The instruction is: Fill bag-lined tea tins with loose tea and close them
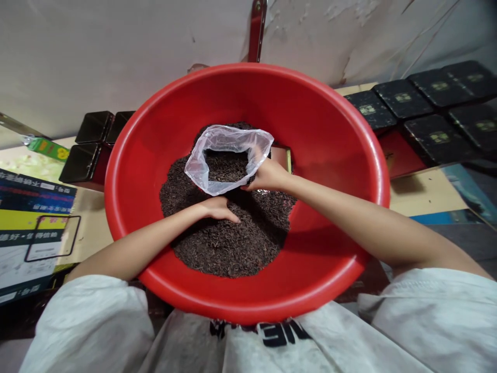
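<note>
Plastic bag (197,165), right side grasped by right hand (268,173) — left hand (219,208) just below, on dark flakes (229,246); its hold unclear

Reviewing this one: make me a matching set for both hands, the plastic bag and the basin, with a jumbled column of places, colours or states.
Column one:
1. Left hand
2. Right hand
3. Plastic bag
4. Basin

Column two:
A. Mouth open, dark pieces visible inside
B. Red, with a wide rim
C. Low over the loose dark pieces, thumb showing
D. At the bag's right side in the picture

Pairs: 1-C, 2-D, 3-A, 4-B
</note>
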`<state>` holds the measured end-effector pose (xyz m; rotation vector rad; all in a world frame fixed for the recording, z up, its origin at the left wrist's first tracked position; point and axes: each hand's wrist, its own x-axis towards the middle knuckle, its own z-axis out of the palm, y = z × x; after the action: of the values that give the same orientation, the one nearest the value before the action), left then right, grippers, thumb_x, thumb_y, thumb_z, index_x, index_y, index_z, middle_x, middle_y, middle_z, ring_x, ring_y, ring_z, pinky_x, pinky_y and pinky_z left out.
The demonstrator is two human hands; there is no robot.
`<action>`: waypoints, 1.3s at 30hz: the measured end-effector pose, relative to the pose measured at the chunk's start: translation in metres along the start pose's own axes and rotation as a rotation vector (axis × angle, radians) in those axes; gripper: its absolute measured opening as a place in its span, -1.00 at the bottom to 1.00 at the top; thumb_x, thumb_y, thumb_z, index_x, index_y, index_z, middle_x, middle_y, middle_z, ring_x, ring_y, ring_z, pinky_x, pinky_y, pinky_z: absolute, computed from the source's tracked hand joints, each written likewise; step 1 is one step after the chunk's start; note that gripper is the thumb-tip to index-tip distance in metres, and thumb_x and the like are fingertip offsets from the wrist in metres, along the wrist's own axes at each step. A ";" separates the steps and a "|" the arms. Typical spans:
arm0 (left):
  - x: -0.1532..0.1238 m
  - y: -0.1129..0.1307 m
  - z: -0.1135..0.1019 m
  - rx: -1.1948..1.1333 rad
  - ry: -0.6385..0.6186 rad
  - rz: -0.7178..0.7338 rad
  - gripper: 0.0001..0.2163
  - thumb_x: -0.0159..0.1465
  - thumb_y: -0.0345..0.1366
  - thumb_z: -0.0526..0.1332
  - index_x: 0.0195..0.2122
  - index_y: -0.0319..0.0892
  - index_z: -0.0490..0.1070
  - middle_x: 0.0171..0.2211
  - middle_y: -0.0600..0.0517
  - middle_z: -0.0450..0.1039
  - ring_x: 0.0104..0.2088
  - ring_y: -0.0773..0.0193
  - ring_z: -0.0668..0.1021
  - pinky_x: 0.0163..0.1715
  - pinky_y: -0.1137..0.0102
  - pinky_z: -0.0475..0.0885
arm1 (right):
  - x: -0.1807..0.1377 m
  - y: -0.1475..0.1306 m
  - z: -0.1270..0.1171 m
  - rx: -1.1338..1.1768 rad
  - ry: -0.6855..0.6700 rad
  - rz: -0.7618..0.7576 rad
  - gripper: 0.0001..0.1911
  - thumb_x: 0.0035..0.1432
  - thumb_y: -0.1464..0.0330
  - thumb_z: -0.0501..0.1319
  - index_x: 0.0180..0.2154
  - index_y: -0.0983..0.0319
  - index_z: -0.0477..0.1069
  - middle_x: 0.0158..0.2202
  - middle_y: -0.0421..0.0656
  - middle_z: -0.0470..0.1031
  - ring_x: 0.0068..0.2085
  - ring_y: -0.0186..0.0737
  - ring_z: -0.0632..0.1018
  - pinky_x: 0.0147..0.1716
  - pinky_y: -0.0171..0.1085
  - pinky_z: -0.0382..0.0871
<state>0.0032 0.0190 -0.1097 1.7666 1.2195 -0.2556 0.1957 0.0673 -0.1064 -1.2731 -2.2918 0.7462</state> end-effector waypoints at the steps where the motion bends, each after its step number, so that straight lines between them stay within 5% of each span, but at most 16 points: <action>1: -0.005 0.008 -0.003 0.002 -0.042 0.009 -0.59 -0.05 -0.10 0.33 -0.19 -0.17 0.52 -0.17 0.02 0.58 -0.12 0.04 0.57 -0.06 0.33 0.41 | 0.000 0.000 0.000 0.008 0.009 -0.018 -0.05 -0.31 0.29 0.39 0.18 0.20 0.11 0.19 0.00 0.27 0.17 0.15 0.36 0.10 0.05 0.34; 5: -0.027 0.035 -0.014 -0.039 -0.152 -0.004 -0.64 0.07 -0.03 0.24 -0.21 -0.16 0.50 -0.14 0.04 0.56 -0.12 0.11 0.55 -0.06 0.38 0.37 | 0.000 -0.002 -0.001 0.018 0.024 -0.055 -0.09 -0.29 0.28 0.38 0.15 0.22 0.13 0.21 0.01 0.22 0.20 0.14 0.32 0.12 0.02 0.32; 9: -0.044 0.045 -0.025 -0.006 0.004 -0.066 -0.51 0.04 0.12 0.22 -0.16 -0.17 0.44 -0.08 -0.02 0.50 -0.07 0.07 0.49 0.00 0.31 0.31 | -0.001 -0.006 -0.004 0.015 -0.006 -0.015 -0.09 -0.29 0.29 0.37 0.15 0.25 0.13 0.12 0.03 0.32 0.17 0.14 0.36 0.10 0.03 0.33; 15: -0.062 0.053 -0.034 -0.285 -0.072 0.124 -0.68 0.04 0.01 0.25 -0.43 -0.17 0.35 -0.42 0.09 0.43 -0.35 0.25 0.46 -0.26 0.39 0.34 | -0.002 -0.008 -0.005 0.014 -0.012 -0.001 -0.10 -0.29 0.30 0.37 0.14 0.27 0.14 0.10 0.08 0.32 0.11 0.13 0.42 0.09 0.04 0.33; 19: -0.067 0.055 -0.035 -0.402 -0.023 0.120 -0.70 0.05 -0.02 0.25 -0.51 -0.16 0.30 -0.55 0.11 0.33 -0.42 0.27 0.41 -0.33 0.40 0.31 | -0.001 -0.008 -0.006 0.023 -0.004 -0.009 -0.10 -0.29 0.32 0.37 0.15 0.27 0.13 0.11 0.08 0.30 0.13 0.12 0.39 0.12 0.03 0.30; 29: -0.093 0.065 -0.046 -0.445 -0.092 0.254 -0.72 0.12 -0.08 0.22 -0.52 -0.20 0.29 -0.57 0.12 0.29 -0.53 0.38 0.34 -0.50 0.46 0.25 | -0.001 -0.005 -0.005 0.055 -0.010 -0.029 -0.03 -0.30 0.31 0.38 0.18 0.27 0.05 0.16 0.09 0.25 0.15 0.13 0.37 0.11 0.01 0.30; 35: -0.092 0.069 -0.071 -0.558 0.228 0.315 -0.72 0.15 -0.08 0.22 -0.49 -0.22 0.34 -0.58 0.09 0.34 -0.56 0.38 0.38 -0.51 0.45 0.32 | -0.001 -0.005 -0.003 0.058 -0.016 -0.025 -0.04 -0.29 0.32 0.38 0.18 0.27 0.06 0.14 0.08 0.27 0.12 0.12 0.39 0.09 0.01 0.33; 39: -0.065 0.082 -0.082 -0.381 0.498 0.311 -0.72 0.15 -0.08 0.22 -0.39 -0.24 0.40 -0.42 0.01 0.46 -0.37 0.24 0.50 -0.29 0.35 0.43 | -0.001 -0.005 -0.004 0.029 -0.015 -0.022 -0.03 -0.27 0.30 0.38 0.20 0.27 0.04 0.15 0.09 0.27 0.11 0.14 0.40 0.08 0.05 0.32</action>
<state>0.0121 0.0374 0.0215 1.6923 1.2047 0.5936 0.1950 0.0650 -0.1004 -1.2308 -2.2946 0.7810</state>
